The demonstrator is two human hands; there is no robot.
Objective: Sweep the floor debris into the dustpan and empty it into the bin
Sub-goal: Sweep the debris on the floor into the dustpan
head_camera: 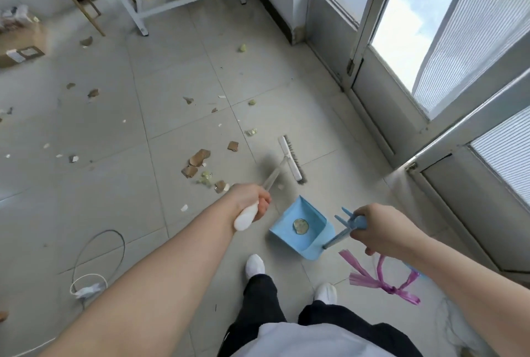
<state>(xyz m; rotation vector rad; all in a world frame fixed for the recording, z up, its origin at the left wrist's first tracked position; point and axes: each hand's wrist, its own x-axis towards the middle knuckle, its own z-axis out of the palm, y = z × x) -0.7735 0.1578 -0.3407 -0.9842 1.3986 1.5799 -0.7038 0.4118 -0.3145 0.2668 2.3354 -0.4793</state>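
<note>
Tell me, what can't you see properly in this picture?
Head view:
- Bin: none in sight; the right forearm covers whatever the purple ties belong to.
- Broom shaft: blurred by motion beyond the left hand.
- Round greenish thing in the dustpan: too blurred to name.
- White specks on the floor: too small to identify.
- Cardboard box: cut off by the left edge.

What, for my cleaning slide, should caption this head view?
Left hand holds a broom by a blue dustpan gripped by the right hand; one scrap inside, cardboard bits on the floor.
</note>
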